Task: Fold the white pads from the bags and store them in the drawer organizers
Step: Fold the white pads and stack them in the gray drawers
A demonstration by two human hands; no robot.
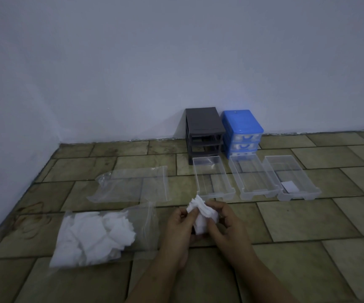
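Both hands, the left hand (180, 226) and right hand (224, 224), pinch a crumpled white pad (201, 215) just short of the left clear drawer (214, 194). Left of that drawer lie the pad-filled bag (102, 235) and, farther, an empty bag (133, 184). Two more clear drawers (257, 193) sit to its right, edges touching; beyond stand the grey organizer frame (202, 127) and blue organizer (241, 125) against the wall.

White pads (201, 216) are showing against olive-tan floor tiles (303, 219); a dark grey organizer (202, 127) is sitting beside a bright blue organizer (240, 125), under a pale bluish-grey wall (133, 62).
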